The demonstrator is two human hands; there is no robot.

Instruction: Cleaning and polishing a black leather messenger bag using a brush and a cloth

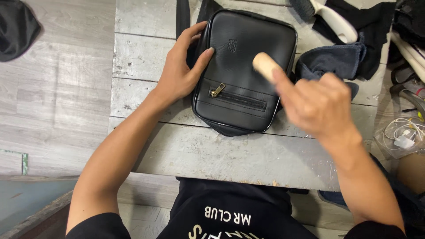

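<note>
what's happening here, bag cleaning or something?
A person sits at a worn grey plank table with a small black leather bag lying flat on it, zip pocket facing up. The left hand steadies the bag's left edge, thumb on its front. The right hand holds a tool with a light wooden handle over the bag's right side; its working end is hidden. A dark blue cloth and a white-handled brush lie nearby.

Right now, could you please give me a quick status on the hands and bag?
Left hand steadying black bag. Right hand gripping wooden handle over it. Dark cloth alongside.
</note>
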